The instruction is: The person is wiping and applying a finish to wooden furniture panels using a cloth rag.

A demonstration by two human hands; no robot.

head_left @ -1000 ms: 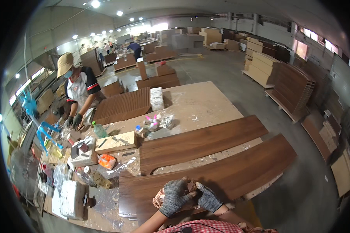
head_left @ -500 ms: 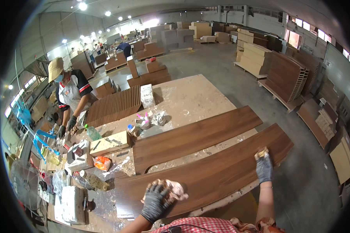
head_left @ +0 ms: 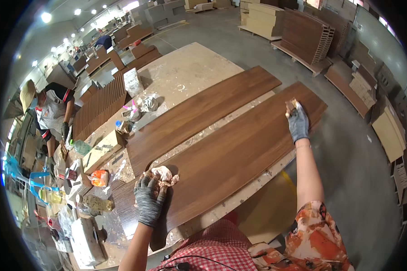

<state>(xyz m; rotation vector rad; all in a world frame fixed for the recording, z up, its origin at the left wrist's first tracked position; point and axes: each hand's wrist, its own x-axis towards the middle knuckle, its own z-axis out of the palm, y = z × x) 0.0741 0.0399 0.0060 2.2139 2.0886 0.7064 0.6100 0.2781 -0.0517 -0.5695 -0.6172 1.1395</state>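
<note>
Near wood-grain panel (head_left: 230, 156): lies along the near edge of the table (head_left: 185, 72), its right end projecting past the table's right edge. A second wood-grain panel (head_left: 203, 113) lies just behind it, a narrow gap between.

Change noted: the left hand (head_left: 150, 198), with a crumpled pink cloth (head_left: 166, 174), has shifted toward the far side of the near panel's left end. The right hand (head_left: 298, 125) remains close to the right end. Both hands were together by the near edge one second ago.

Finding: the hands now occupy opposite ends, leaving the panel's middle uncovered. The left fingers lie slightly apart over the cloth (whether they grip or merely press cannot be told). The right fingers are closed about a small tan wad (head_left: 291, 106) over the panel.

Toward the table's left edge: an orange packet (head_left: 99, 178) and a white foam block (head_left: 84, 241).
</note>
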